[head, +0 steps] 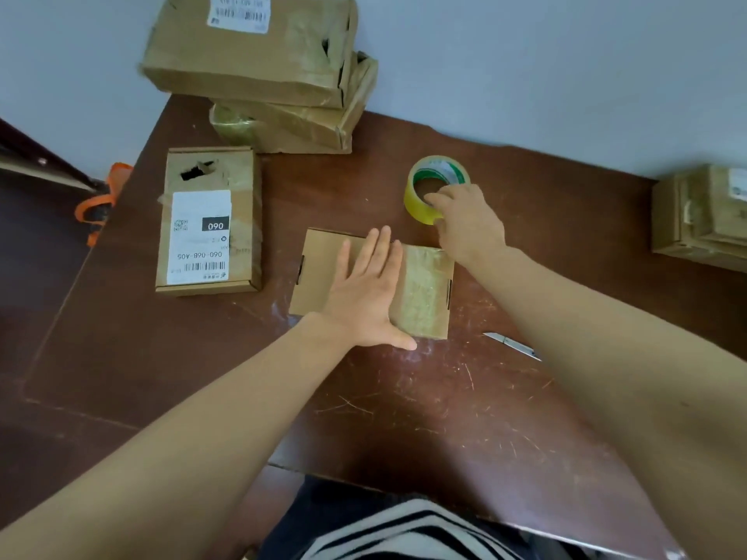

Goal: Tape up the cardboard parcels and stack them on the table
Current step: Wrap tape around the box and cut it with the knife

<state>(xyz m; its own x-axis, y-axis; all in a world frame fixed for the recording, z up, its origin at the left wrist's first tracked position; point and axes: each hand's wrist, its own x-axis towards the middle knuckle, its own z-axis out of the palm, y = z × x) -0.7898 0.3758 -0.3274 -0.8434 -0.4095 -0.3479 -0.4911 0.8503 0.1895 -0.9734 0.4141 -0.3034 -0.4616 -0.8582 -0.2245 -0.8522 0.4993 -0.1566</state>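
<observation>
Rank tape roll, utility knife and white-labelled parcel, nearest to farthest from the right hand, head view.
1. Tape roll, gripped by the right hand.
2. Utility knife, nearer the person.
3. White-labelled parcel, across at the left.

The white label (201,236) on the left parcel (242,175) reads "060" and "060-06B-A05" (upside down).

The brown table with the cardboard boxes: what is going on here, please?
A person is taping parcels. The left hand lies flat on a small flat cardboard box with tape across it, on the scratched brown wooden table. The right hand grips a yellow roll of packing tape just behind that box. A labelled cardboard box lies to the left, two larger worn parcels are stacked by the wall, and a small knife blade lies near the right forearm.
</observation>
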